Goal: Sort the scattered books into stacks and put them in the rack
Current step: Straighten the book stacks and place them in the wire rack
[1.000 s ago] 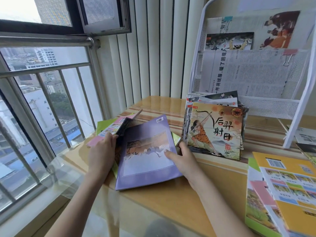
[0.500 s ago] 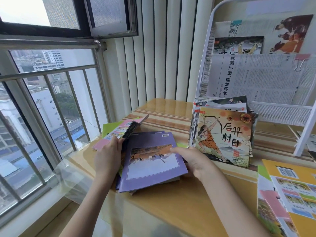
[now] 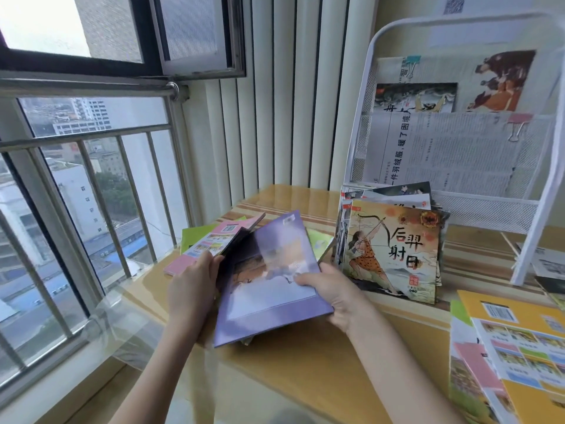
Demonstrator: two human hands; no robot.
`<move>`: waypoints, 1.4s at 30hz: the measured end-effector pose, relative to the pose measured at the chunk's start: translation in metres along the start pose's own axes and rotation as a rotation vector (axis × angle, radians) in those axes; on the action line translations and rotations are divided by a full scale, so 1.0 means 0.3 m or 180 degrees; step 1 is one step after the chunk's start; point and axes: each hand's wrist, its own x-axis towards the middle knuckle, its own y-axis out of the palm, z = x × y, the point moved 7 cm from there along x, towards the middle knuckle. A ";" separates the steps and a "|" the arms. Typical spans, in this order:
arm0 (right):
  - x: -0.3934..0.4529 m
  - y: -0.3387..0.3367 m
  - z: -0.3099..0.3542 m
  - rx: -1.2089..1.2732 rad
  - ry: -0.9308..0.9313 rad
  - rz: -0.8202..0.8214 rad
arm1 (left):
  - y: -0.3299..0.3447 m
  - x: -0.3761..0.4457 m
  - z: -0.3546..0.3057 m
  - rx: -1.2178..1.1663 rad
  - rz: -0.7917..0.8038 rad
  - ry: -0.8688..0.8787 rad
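Now both hands' fingers pinch the purple book (image 3: 269, 280): right hand (image 3: 333, 293) bottom-right; left hand (image 3: 192, 280) left edge.

Glossy paper covers lying on a shining wooden tabletop (image 3: 305, 377)

The purple book (image 3: 269, 286) is showing a smooth, glossy cover; the archer book (image 3: 394, 252) is catching less glare. The rack (image 3: 495, 209) is showing white painted metal mesh, holding matt newsprint (image 3: 443, 154). Clear plastic film (image 3: 122, 325) is covering the tabletop's edge.

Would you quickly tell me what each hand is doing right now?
Left hand: holds the left side of the book pile under the purple book.
Right hand: grips the purple book's right edge, thumb on the cover.
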 end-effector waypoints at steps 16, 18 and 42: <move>-0.195 -0.218 0.284 0.0239 -0.1300 0.0295 | -0.046 -0.053 -0.178 -0.4265 0.1453 -0.1011; -0.171 -0.226 0.236 0.0369 -0.1117 0.0400 | -0.057 -0.074 -0.277 -0.5292 0.2399 -0.1165; -0.124 -0.317 0.027 0.0778 -0.0919 -0.0288 | -0.060 0.038 -0.204 -0.4534 0.1336 -0.0707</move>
